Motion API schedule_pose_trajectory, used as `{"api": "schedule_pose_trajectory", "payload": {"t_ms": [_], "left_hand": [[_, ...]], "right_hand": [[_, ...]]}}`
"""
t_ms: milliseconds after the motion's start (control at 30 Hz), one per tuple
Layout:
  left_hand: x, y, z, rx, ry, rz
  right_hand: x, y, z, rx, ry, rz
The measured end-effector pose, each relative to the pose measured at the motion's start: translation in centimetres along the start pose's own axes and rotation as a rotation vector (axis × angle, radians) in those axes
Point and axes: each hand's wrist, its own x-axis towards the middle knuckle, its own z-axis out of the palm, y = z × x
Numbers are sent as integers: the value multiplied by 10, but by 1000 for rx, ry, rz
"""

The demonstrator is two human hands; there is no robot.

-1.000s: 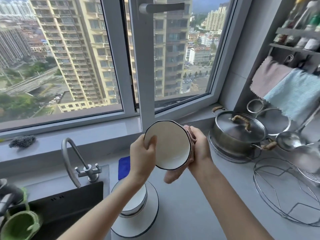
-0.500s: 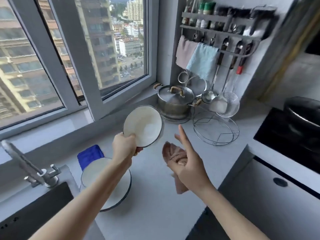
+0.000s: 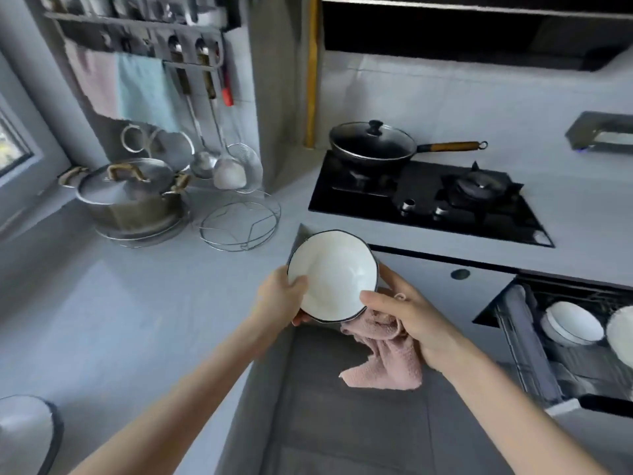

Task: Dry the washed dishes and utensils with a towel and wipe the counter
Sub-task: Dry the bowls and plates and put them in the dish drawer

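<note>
Both hands hold the white ceramic bowl with dark rim in the air, just off the grey surface. The left hand curls its fingers on the rim. The right hand grips the other side and the crumpled pink cloth towel. The bowl looks wiped (my judgement). A white plate waits at the near left, and wiping the surface is not yet begun.

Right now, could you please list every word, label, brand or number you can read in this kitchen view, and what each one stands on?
No text can be read anywhere in this view.
On the wall rack, any labels are too blurred to read.
On the hob, no readable marks show by the knobs.
The bowl and the pink towel show no print.
</note>
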Motion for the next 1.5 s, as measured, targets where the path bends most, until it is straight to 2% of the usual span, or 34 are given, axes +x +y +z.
{"api": "schedule_pose_trajectory", "payload": {"t_ms": [133, 300, 433, 533, 733, 933, 1033, 1267, 1500], "left_hand": [[13, 39, 105, 52, -267, 46], [15, 84, 263, 111, -586, -3], [19, 108, 367, 58, -571, -46], [27, 114, 423, 19, -555, -92], [54, 111, 505, 132, -616, -194], [95, 110, 582, 226, -687, -235], [118, 108, 623, 256, -729, -263], [161, 94, 696, 302, -732, -338], [170, 70, 708, 265, -645, -498]], "right_hand": [[-44, 14, -106, 61, 209, 68], [-105, 36, -251, 73, 447, 122], [-148, 50, -353, 8, 608, 170], [-171, 66, -420, -138, 692, 203], [-189, 108, -536, -342, 855, 433], [-164, 138, -611, -691, 793, 647], [-138, 161, -643, -778, 688, 732], [-73, 245, -699, -1040, 437, 809], [-38, 330, -716, -1044, 275, 995]]}}
